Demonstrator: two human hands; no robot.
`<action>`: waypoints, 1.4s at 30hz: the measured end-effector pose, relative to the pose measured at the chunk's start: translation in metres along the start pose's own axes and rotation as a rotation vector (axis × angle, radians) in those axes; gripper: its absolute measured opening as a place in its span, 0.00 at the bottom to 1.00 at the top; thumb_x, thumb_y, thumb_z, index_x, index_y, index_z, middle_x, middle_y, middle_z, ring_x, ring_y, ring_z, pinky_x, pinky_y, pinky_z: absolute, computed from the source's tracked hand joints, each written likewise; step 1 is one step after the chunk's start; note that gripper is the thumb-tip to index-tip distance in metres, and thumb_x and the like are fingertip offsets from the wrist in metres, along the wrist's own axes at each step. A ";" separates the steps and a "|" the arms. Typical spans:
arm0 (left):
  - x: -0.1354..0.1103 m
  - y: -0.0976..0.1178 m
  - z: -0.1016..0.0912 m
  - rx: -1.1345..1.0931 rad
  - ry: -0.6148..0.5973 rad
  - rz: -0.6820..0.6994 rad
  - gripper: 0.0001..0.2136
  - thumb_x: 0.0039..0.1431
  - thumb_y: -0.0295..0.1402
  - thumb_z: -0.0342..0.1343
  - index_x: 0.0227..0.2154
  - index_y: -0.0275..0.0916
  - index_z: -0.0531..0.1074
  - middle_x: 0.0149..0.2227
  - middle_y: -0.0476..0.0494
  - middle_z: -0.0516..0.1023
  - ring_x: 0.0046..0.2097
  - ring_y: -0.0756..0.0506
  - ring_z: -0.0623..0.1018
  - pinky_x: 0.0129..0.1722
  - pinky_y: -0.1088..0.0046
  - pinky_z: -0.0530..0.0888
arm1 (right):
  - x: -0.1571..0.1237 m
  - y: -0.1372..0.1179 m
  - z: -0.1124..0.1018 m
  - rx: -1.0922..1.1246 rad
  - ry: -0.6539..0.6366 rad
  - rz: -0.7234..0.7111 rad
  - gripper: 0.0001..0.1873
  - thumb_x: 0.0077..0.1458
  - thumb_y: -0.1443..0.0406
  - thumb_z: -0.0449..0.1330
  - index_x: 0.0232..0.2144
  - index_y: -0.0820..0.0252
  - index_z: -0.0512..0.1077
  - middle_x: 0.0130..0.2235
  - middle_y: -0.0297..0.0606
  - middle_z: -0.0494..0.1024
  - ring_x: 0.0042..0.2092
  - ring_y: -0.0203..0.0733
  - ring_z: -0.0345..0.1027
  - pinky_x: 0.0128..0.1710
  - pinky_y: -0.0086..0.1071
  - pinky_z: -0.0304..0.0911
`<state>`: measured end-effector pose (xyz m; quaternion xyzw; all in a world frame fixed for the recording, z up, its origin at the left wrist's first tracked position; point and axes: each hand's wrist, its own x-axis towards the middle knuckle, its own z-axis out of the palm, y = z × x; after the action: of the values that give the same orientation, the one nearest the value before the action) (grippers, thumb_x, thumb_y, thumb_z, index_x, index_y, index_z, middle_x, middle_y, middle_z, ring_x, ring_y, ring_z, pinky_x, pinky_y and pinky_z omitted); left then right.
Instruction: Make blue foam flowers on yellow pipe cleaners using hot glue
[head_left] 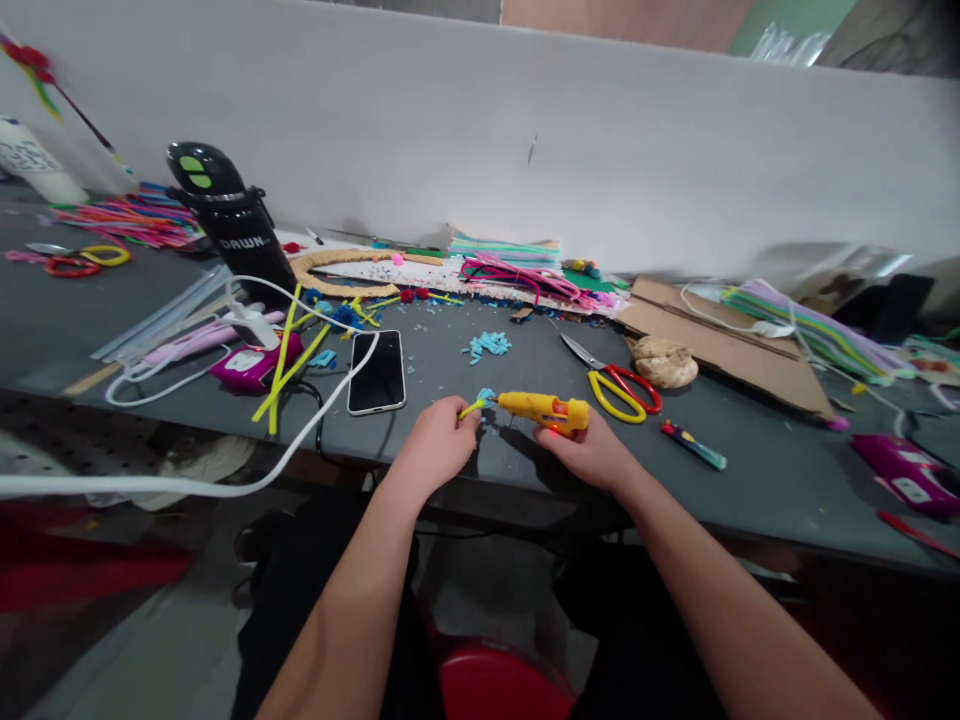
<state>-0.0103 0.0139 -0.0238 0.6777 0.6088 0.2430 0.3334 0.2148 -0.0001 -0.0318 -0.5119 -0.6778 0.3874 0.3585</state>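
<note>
My right hand (589, 450) is wrapped round a yellow hot glue gun (541, 408), its nozzle pointing left and a red light glowing near the grip. In my left hand (444, 440) is a short yellow pipe cleaner stem (470, 409), pinched between the fingers. Light blue bits (486, 396) sit at the stem's end, right at the glue gun's tip; whether the tip touches them I cannot tell. Just beyond lies a loose pile of light blue pieces (487, 346) on the grey table (442, 365).
Left of my hands lie a phone (377, 372), yellow pipe cleaners (283, 365) and a white cable (300, 450); a black bottle (231, 225) stands behind. To the right are scissors (615, 380), a pale lump (664, 362), a utility knife (694, 445) and cardboard (720, 345).
</note>
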 end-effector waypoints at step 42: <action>-0.014 0.027 0.003 -0.567 -0.122 0.138 0.15 0.61 0.44 0.54 0.34 0.35 0.72 0.24 0.54 0.58 0.25 0.53 0.57 0.24 0.76 0.55 | 0.002 -0.034 0.019 0.260 0.055 0.035 0.17 0.51 0.51 0.66 0.31 0.59 0.73 0.29 0.33 0.75 0.28 0.35 0.65 0.27 0.29 0.61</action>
<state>0.0075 -0.0017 -0.0042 0.6105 0.4479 0.3842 0.5282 0.1836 -0.0071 -0.0092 -0.4834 -0.6028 0.4641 0.4331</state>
